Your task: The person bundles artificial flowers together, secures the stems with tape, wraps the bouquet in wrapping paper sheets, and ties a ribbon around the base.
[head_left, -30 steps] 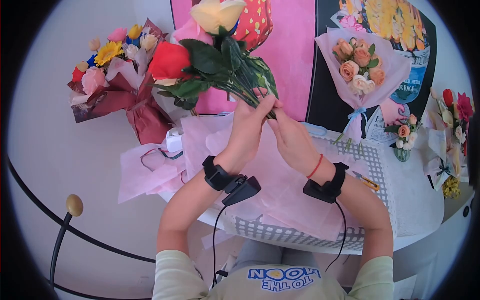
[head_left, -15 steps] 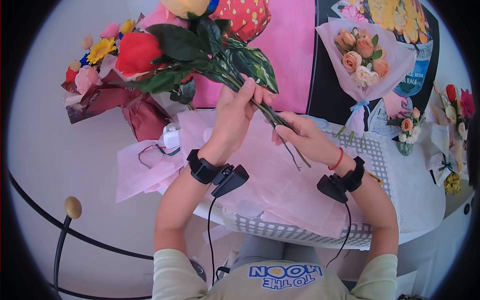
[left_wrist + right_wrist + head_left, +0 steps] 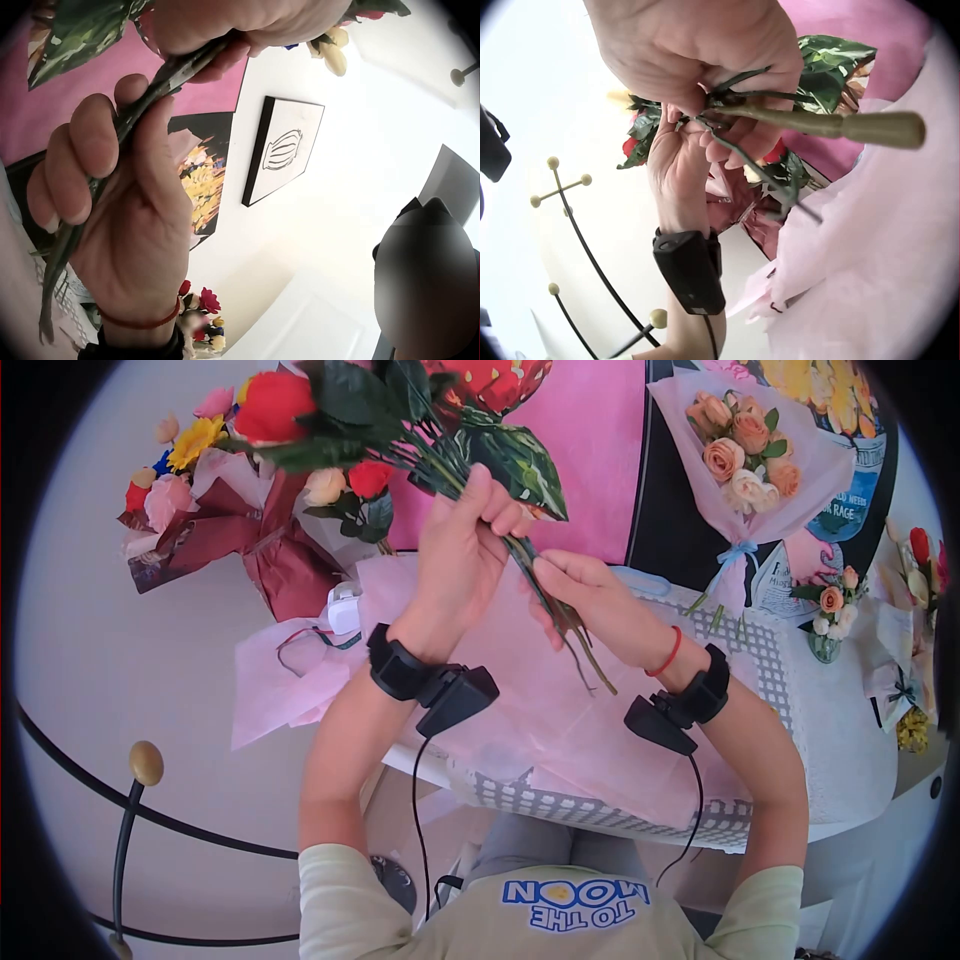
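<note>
My left hand [image 3: 462,555] grips a bunch of artificial flowers around the middle of its stems [image 3: 440,460]. A red rose [image 3: 275,407] and dark green leaves [image 3: 345,395] lean to the upper left, and the other blooms are cut off by the top of the head view. Lower on the same bunch, my right hand [image 3: 605,610] curls around the stems, thumb on top. Several stem ends [image 3: 885,129] of uneven length stick out past it in the right wrist view. The left wrist view also shows the right hand's fingers [image 3: 94,135] wrapped round the stems.
Pink wrapping paper [image 3: 560,750] covers much of the table. A burgundy-wrapped bouquet [image 3: 290,550] stands at left, a pink-wrapped rose bouquet [image 3: 735,540] at right. A small glass vase [image 3: 825,647] of roses stands near the right side. A black rack [image 3: 125,840] is at lower left.
The bunch has shifted left and up, its top blooms leaving the head view. My right hand has moved from beside the left one down to the lower stems.
</note>
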The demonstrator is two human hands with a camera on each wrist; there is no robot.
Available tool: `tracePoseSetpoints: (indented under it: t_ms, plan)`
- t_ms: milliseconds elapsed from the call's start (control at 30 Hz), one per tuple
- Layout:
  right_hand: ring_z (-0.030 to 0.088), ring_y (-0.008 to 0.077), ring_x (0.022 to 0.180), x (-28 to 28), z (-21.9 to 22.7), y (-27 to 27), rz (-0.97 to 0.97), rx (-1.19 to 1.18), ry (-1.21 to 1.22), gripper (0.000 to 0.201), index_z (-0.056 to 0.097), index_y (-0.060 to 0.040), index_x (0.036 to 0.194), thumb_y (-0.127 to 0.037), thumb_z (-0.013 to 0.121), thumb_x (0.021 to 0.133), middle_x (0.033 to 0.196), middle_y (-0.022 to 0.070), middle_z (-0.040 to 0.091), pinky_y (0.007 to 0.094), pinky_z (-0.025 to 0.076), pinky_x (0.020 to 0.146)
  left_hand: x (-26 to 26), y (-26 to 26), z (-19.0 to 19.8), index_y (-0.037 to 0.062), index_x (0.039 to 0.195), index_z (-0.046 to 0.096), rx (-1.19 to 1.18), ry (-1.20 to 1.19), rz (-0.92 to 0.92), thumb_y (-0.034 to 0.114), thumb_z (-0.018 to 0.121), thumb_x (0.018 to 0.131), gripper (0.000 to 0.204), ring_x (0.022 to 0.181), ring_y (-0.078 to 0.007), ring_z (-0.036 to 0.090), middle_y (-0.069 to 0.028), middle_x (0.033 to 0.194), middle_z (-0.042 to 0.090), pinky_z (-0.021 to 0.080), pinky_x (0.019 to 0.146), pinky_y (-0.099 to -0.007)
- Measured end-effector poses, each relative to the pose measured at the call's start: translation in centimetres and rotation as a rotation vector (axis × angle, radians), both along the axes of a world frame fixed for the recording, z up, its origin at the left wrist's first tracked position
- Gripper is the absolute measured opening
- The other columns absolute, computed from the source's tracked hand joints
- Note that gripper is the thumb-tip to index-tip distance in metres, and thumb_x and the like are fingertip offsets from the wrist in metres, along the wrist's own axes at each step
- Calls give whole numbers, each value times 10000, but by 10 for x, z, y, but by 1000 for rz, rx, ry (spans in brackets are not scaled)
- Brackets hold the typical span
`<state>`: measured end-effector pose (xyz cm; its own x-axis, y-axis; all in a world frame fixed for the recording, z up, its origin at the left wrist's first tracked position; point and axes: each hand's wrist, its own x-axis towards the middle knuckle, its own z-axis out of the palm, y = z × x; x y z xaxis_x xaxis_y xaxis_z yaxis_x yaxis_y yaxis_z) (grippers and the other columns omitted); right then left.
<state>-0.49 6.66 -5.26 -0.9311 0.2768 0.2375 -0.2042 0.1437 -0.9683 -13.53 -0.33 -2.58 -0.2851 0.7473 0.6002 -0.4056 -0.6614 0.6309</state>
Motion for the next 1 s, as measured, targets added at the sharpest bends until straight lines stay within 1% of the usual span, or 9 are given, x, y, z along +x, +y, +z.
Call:
tracePoseSetpoints:
  t_ms: [167, 333, 400, 567, 633, 800, 900, 967, 1000]
  plan:
    - [494, 105, 453, -25, -3, -6, 140, -180, 50, 248, 467, -33, 837, -245, 364, 917, 593, 8, 492, 233, 397, 430, -13, -9, 10, 98, 711, 354, 4, 89, -19, 235, 400, 918, 252, 567, -84, 312, 33, 632, 288, 317, 567, -238]
    - [486, 120, 464, -50, -14, -7, -276, 320, 39, 217, 409, -18, 886, -222, 345, 922, 604, 20, 421, 248, 391, 420, -17, 4, -1, 91, 763, 357, -102, 57, 142, 261, 418, 909, 232, 597, -96, 366, 21, 650, 332, 358, 603, -241]
    - [491, 131, 469, -58, -15, -1, -325, 383, 59, 217, 398, -5, 884, -210, 337, 921, 604, 31, 428, 257, 398, 429, -18, 15, -8, 93, 798, 360, -145, 130, 294, 286, 402, 912, 228, 601, -105, 388, 10, 669, 354, 383, 623, -244]
    - [513, 157, 510, -63, -19, 13, -383, 412, 109, 211, 380, 20, 899, -184, 329, 918, 619, 65, 465, 281, 419, 479, -28, 37, -17, 92, 853, 337, -55, 289, 332, 289, 372, 922, 212, 587, -96, 382, 2, 672, 346, 387, 599, -234]
    - [568, 273, 566, -67, -28, 25, -403, 467, 115, 202, 408, 34, 941, -156, 359, 893, 645, 150, 533, 375, 427, 525, -25, 37, -18, 90, 865, 325, -74, 406, 367, 264, 369, 924, 188, 593, -89, 380, 3, 671, 335, 386, 598, -223]
    - [577, 315, 731, -61, -27, 36, -440, 575, 174, 212, 420, 43, 985, -136, 370, 885, 766, 195, 550, 377, 437, 637, -20, 43, -22, 72, 875, 317, 48, 560, 405, 159, 364, 907, 103, 607, -87, 387, -7, 688, 352, 386, 599, -219]
    - [541, 328, 879, -58, -24, 39, -493, 727, 338, 247, 435, 35, 1031, -145, 417, 863, 926, 217, 537, 371, 423, 753, -24, 53, -33, 64, 856, 335, 79, 770, 662, 113, 385, 884, 76, 666, -115, 443, -24, 714, 397, 408, 638, -248]
    - [513, 331, 958, -58, -33, 47, -524, 802, 514, 283, 444, 26, 1055, -164, 458, 846, 1013, 219, 521, 373, 405, 817, -45, 69, -54, 50, 938, 407, 115, 952, 745, 120, 413, 878, 92, 768, -133, 502, -44, 808, 481, 438, 722, -264]
    - [491, 324, 993, -57, -41, 54, -505, 764, 466, 330, 450, 5, 1076, -191, 507, 817, 1057, 198, 507, 373, 388, 850, -48, 71, -66, 24, 1036, 423, 20, 906, 648, 128, 436, 859, 206, 925, -228, 463, -110, 966, 478, 372, 828, -320]
